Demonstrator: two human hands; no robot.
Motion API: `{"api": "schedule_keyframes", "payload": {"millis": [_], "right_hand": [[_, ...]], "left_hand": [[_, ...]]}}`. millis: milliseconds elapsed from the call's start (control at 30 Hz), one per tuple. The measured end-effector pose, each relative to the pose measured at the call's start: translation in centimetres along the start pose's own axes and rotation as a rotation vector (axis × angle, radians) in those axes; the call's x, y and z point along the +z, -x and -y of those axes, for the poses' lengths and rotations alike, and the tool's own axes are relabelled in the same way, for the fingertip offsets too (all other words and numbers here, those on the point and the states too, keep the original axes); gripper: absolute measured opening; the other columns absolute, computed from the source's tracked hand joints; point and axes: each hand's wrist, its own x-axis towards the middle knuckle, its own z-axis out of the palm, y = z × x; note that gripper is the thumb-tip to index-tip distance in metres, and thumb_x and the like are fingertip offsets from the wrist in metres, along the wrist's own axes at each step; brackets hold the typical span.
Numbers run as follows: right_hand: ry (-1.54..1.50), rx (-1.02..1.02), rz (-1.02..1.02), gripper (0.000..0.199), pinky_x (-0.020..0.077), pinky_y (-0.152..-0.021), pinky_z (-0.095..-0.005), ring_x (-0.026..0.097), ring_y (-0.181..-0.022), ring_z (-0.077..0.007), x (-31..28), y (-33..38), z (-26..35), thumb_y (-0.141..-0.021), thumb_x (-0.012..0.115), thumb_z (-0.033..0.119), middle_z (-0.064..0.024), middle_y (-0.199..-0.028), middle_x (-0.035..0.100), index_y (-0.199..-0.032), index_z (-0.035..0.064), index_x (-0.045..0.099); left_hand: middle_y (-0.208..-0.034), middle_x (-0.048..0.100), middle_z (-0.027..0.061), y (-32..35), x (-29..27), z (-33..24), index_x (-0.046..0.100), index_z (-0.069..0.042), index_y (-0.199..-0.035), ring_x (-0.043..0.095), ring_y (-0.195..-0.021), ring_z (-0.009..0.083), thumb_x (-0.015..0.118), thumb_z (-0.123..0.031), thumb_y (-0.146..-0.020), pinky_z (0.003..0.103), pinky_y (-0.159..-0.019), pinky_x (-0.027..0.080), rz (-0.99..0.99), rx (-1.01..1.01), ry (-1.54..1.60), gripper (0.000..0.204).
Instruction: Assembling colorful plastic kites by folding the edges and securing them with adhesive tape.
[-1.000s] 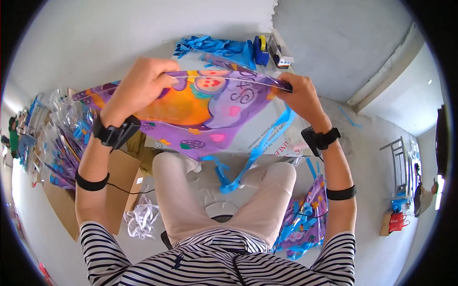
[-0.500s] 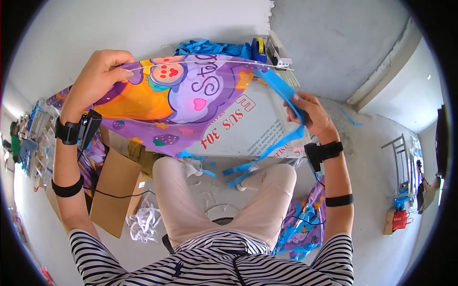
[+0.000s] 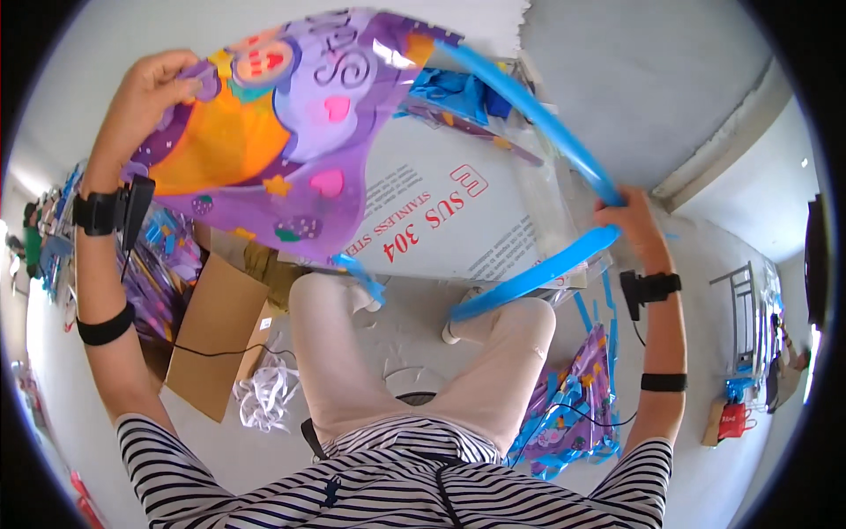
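Observation:
My left hand [image 3: 160, 88] pinches the upper left edge of a glossy plastic sheet [image 3: 233, 145], printed in purple and orange with cartoon shapes. The sheet hangs slanted above a low board [image 3: 441, 225]. From its upper right corner runs a long blue strip [image 3: 538, 115], bowed out to the right. My right hand [image 3: 639, 227] is closed around this strip, and the rest of it curves back down toward my right knee. Another short piece of blue strip [image 3: 363, 280] hangs at the sheet's bottom edge.
More blue strips [image 3: 449, 93] are heaped behind the board, near a purple printed piece [image 3: 476, 132]. An open cardboard box [image 3: 216, 335] and white shreds [image 3: 267, 397] lie at left. Purple sheets with blue strips [image 3: 573, 414] lie on the floor at right.
Both hands have moved apart. My left hand and the sheet rose up and left, while my right hand went right and slightly down, drawing the blue strip into a wide bow.

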Motion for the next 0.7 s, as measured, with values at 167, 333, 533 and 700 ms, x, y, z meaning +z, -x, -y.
{"api": "schedule_keyframes", "payload": {"millis": [167, 333, 533, 700], "right_hand": [[-0.454, -0.016, -0.103, 0.031, 0.0489, -0.068, -0.0273, 0.062, -0.070, -0.0135, -3.5, -0.6, 0.1, -0.078, 0.076, 0.012, -0.0064, -0.080, 0.066, -0.105, 0.0010, 0.067], [0.553, -0.258, -0.213, 0.066, 0.0509, -0.092, -0.0374, 0.063, -0.104, -0.0289, -4.0, -0.7, 3.4, -0.073, 0.082, 0.013, -0.0125, -0.119, 0.066, -0.135, 0.0052, 0.059], [0.499, -0.805, -0.364, 0.060, 0.0471, -0.099, -0.0419, 0.060, -0.112, -0.0334, 5.1, 0.7, 14.8, -0.069, 0.084, 0.016, -0.0137, -0.120, 0.067, -0.125, 0.0072, 0.065], [0.585, -0.840, -0.283, 0.032, 0.0529, -0.076, -0.0415, 0.066, -0.084, -0.0336, 8.9, 0.2, 14.7, -0.074, 0.079, 0.013, -0.0167, -0.087, 0.067, -0.105, 0.0079, 0.070]], "left_hand": [[-0.083, 0.062, -0.0033, -0.5, 1.3, -1.4, 0.060, 0.003, -0.094, 0.057, -0.078, 0.0043, 0.062, -0.007, -0.090, 0.021, -0.073, 0.046, 0.051, 0.088, -0.031, 0.011], [-0.070, 0.057, 0.0131, -0.6, 6.6, -5.2, 0.062, 0.004, -0.090, 0.058, -0.065, 0.0165, 0.065, -0.009, -0.082, 0.031, -0.066, 0.047, 0.018, 0.176, -0.193, 0.016], [-0.067, 0.059, 0.0167, -1.3, 11.8, -7.8, 0.068, 0.000, -0.088, 0.055, -0.057, 0.0277, 0.063, -0.009, -0.086, 0.036, -0.059, 0.045, -0.003, 0.317, -0.319, 0.010], [-0.077, 0.062, 0.0208, -1.9, 14.5, -10.2, 0.067, -0.002, -0.095, 0.059, -0.068, 0.0391, 0.068, -0.011, -0.083, 0.043, -0.063, 0.047, -0.051, 0.437, -0.343, 0.015]]}}
